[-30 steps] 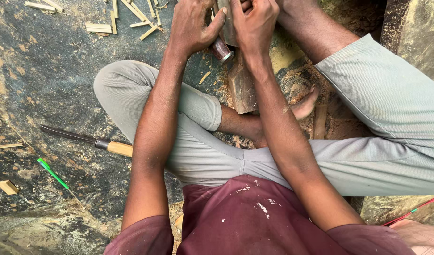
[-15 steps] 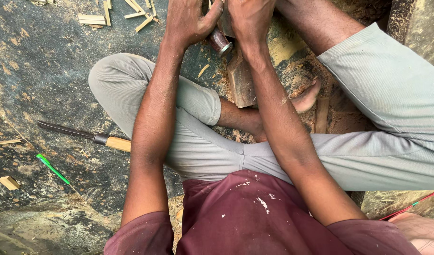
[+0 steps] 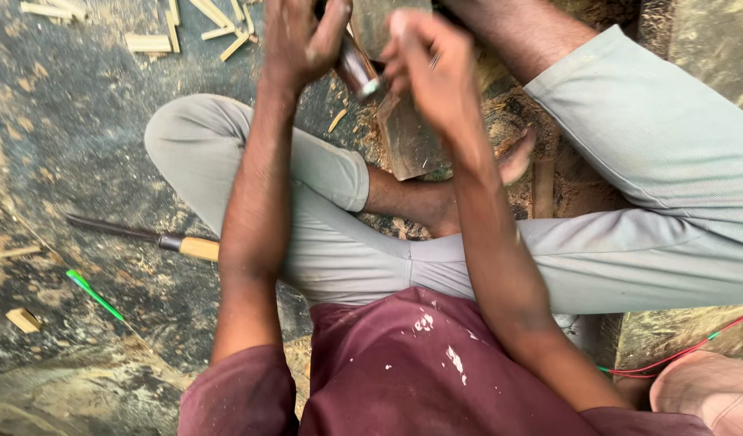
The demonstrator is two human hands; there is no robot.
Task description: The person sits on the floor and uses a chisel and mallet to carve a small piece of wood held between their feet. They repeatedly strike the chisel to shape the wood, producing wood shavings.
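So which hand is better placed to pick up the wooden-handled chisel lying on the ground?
Probably the left hand: the wooden-handled chisel lies beside the left forearm, while the right hand is across the body.

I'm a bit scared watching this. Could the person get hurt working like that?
Maybe. The left hand and right hand grip a metal-tipped tool close together over a wooden block, so a slip might nick fingers. The bare foot lies right beside the block. A chisel lies on the floor by the knee and could poke the leg.
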